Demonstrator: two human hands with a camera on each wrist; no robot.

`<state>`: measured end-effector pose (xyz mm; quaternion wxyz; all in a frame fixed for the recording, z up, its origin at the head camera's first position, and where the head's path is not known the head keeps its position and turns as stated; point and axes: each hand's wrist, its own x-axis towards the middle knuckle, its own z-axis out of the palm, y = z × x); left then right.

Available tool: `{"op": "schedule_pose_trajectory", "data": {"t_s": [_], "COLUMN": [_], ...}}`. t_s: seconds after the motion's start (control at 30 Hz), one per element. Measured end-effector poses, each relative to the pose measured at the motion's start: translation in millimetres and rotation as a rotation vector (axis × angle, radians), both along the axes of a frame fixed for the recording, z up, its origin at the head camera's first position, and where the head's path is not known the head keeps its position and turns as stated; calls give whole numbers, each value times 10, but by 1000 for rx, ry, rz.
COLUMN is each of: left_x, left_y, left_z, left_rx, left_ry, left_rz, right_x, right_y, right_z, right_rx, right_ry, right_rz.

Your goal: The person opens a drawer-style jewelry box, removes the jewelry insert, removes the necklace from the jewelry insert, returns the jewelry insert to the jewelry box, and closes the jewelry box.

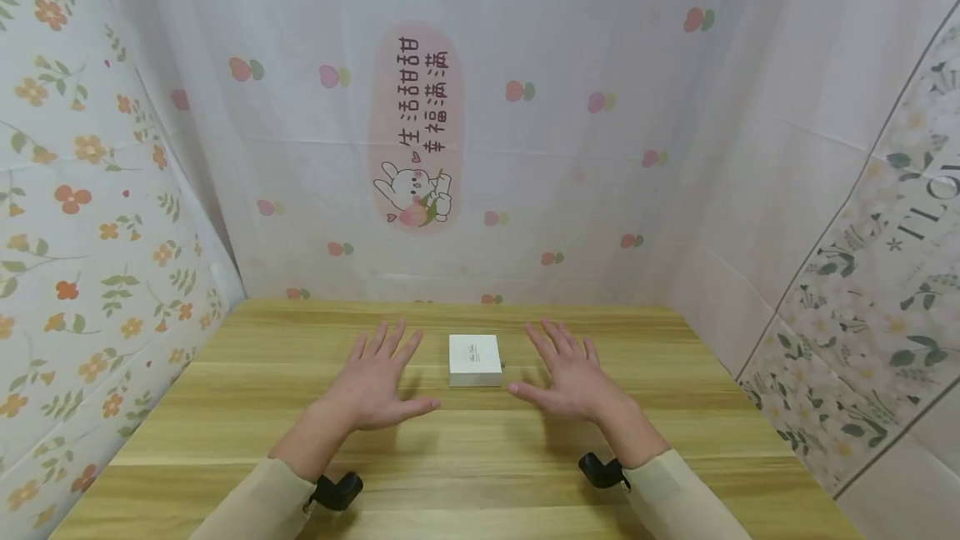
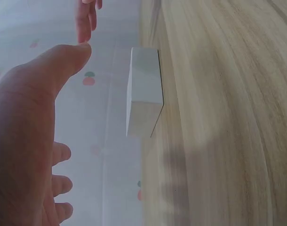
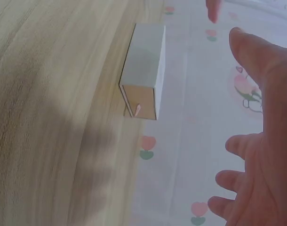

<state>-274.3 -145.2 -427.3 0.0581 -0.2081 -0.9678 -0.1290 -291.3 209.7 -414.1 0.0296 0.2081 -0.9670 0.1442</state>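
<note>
1. The head view shows the white box point(image 1: 474, 363) on the wooden surface point(image 1: 480, 465), between the left hand point(image 1: 372, 387) and right hand point(image 1: 573, 382), with dark lettering point(image 1: 472, 352) on its top.
2. Both hands hover beside it, fingers point(image 1: 408, 348) spread wide, thumbs pointing inward, apart from the box.
3. The right wrist view alone clearly reveals a tan end panel point(image 3: 142, 98) with a small pale tab point(image 3: 138, 109), perhaps a ribbon pull; the left wrist view gives the plain opposite end.
4. The box is closed, its contents hidden.
5. Its lettering is too small to read; each wrist view crops the opposite hand to fingertips.
</note>
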Motion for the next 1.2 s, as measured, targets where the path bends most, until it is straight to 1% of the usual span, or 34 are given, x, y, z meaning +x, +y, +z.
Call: {"op": "schedule_pose_trajectory", "data": {"t_s": [0.13,0.23,0.33,0.5,0.6,0.73,0.93,1.03,1.2], "left_x": [-14,-34,-79,-170,-209,-252,-369,-421,-490], "left_y": [5,24,57,141,208,313,484,555,626], "left_z": [18,15,-22,-138,-213,-284,-350,-360,-384], "left_rx": [0,31,117,271,322,366,362,363,333], "left_ry": [-8,-21,-53,-100,-101,-104,-63,-41,-28], "left_rz": [-2,-14,-34,-51,-57,-62,-75,-83,-80], "right_x": [-31,-76,-135,-244,-310,-383,-488,-553,-634], "right_y": [0,2,-4,-55,-96,-152,-232,-279,-367], "right_z": [-10,-28,-54,-139,-207,-274,-337,-368,-419], "right_rx": [1,-9,-45,-162,-224,-261,-272,-295,-317], "right_ry": [3,5,-3,-39,-69,-107,-132,-144,-148], "right_rz": [-2,0,-11,-62,-87,-97,-105,-105,-98]}}
